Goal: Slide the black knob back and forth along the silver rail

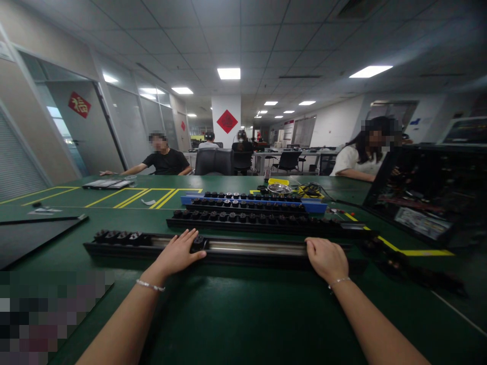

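Observation:
A long black channel rail (258, 259) with a shiny metal strip (258, 247) along its inside lies crosswise on the table before me. My left hand (178, 256) straddles it, thumb on the near side and fingers stretched toward the far side. Between that thumb and the index finger sits a small black block (198, 243). My right hand (327, 258) is closed over the rail farther right, its fingers curled; the fingertips are hidden. Several similar black blocks (122, 237) are lined up at the rail's left end.
Behind lie further black rails (243, 226) filled with blocks, and a blue rail (315, 207). A dark panel (34, 238) is at left. An opened black machine case (422, 223) stands at right, near loose dark parts (414, 271). Two people sit across the green table (243, 314).

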The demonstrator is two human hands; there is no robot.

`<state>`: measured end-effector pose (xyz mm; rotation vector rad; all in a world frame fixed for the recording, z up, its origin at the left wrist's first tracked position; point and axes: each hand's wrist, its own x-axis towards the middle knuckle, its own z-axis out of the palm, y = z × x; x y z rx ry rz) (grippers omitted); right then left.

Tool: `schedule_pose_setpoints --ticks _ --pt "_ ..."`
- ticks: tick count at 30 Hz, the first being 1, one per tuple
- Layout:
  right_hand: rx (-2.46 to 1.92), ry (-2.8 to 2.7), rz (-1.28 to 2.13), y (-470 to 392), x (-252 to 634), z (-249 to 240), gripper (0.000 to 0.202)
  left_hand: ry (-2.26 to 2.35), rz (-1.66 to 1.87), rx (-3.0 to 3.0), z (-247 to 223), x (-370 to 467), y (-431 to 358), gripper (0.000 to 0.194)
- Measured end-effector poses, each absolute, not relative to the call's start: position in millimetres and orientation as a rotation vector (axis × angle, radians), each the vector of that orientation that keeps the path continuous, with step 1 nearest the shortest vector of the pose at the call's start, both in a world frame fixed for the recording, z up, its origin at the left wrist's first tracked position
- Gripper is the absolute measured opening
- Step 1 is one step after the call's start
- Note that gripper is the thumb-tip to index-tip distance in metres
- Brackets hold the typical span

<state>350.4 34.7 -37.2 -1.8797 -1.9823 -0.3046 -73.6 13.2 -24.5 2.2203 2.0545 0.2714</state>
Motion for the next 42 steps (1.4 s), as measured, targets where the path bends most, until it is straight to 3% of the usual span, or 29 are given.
schedule_pose_setpoints --ticks 42 --pt "-1.886 -1.980 -0.340 35.1 349.1 -37.2 0.038 1.951 0.146 2.462 -24.2 -34.1 5.3 0.089"
